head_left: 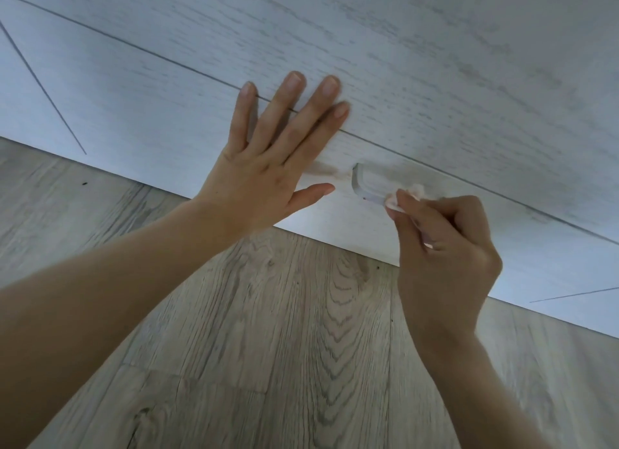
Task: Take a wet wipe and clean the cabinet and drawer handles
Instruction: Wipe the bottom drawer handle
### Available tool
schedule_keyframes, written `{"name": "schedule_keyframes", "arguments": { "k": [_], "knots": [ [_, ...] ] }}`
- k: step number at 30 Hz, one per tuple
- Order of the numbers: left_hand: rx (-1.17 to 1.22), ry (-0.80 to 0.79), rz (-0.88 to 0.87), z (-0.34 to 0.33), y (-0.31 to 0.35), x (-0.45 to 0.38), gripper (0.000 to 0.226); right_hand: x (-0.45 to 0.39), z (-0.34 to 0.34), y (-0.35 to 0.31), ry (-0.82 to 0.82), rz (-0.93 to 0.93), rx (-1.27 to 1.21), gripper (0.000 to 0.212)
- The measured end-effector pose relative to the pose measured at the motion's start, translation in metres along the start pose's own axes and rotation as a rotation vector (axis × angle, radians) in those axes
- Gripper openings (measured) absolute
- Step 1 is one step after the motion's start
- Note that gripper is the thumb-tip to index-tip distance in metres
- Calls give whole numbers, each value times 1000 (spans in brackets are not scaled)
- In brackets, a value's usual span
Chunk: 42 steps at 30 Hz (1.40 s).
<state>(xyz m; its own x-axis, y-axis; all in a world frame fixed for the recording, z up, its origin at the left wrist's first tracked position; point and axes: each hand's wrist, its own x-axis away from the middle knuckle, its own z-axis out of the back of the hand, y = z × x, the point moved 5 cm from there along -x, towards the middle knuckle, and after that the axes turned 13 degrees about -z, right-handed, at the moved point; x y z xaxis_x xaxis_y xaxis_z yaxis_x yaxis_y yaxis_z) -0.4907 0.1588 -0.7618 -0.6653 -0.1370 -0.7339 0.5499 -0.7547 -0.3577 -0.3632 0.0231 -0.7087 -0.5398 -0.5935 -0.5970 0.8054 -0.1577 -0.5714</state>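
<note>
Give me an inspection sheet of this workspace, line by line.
Surface: white wood-grain drawer front, seams visible.
Job's things: pale handle on the lowest drawer; wet wipe bunched against its bar.
Clutter: few dark specks on the floor.
Hands: left hand flat on the drawer front, fingers spread; right hand pinches the wipe on the handle.
Cables: nothing seen.
Surroundings: grey wood-plank floor below the cabinet.

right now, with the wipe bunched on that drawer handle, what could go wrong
1. The right hand pinches the wet wipe in a small wad, so it may slip off the drawer handle or skip its hidden side.
2. The left hand lies flat on the drawer front; if it eases off, rubbing could tug the drawer open.
</note>
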Motion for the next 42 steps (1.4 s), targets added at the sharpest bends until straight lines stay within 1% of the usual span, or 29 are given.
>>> {"name": "schedule_keyframes", "arguments": {
  "k": [2, 5, 9, 12, 13, 15, 17, 19, 20, 22, 25, 27, 29, 34, 37, 42],
  "knots": [
    [12, -7, -13, 1, 0, -2, 83, -1, -8, -7, -43, 23, 16, 17],
    [-7, -1, -10, 0, 3, -3, 84, -3, -16, -16, -77, 108, 66, 17],
    [22, 7, -13, 0, -2, 1, 82, -3, -5, -8, -45, 85, 65, 17],
    [21, -5, -11, 0, 0, -1, 84, 0, -17, -20, -47, 124, 127, 14],
    [11, -8, 1, -1, 1, -2, 85, 0, -20, -23, -46, 123, 112, 13],
    [4, -7, 9, -1, 3, -2, 85, -3, -12, -20, -3, 20, -28, 12],
    [4, -2, -5, -1, 1, -1, 84, -6, -1, -13, 53, -129, -209, 17],
    [9, -1, -9, 0, 0, -2, 84, -7, -3, -10, 22, -189, -262, 19],
    [0, 1, -5, 0, 0, -2, 85, -7, -6, -10, -3, -164, -230, 19],
    [-34, 5, -3, 0, 2, -2, 86, -4, -11, -9, -27, -56, -100, 16],
    [-31, 8, -26, -1, 1, 0, 85, 1, -10, -3, 4, 144, 68, 17],
    [-46, 14, -31, -1, -1, 1, 85, 2, -17, -8, 22, 244, 58, 16],
    [-50, 31, -21, -1, 0, 0, 85, 2, -27, -16, 33, 305, 36, 14],
    [-42, 28, -44, -4, -2, 1, 86, 3, -14, 0, 108, 329, 64, 13],
    [-52, 26, -37, -5, -2, 0, 87, 3, -18, -3, 91, 331, 50, 8],
    [-68, 85, -19, -7, 0, -2, 86, 0, -25, -14, 68, 336, 21, 8]
  ]
}}
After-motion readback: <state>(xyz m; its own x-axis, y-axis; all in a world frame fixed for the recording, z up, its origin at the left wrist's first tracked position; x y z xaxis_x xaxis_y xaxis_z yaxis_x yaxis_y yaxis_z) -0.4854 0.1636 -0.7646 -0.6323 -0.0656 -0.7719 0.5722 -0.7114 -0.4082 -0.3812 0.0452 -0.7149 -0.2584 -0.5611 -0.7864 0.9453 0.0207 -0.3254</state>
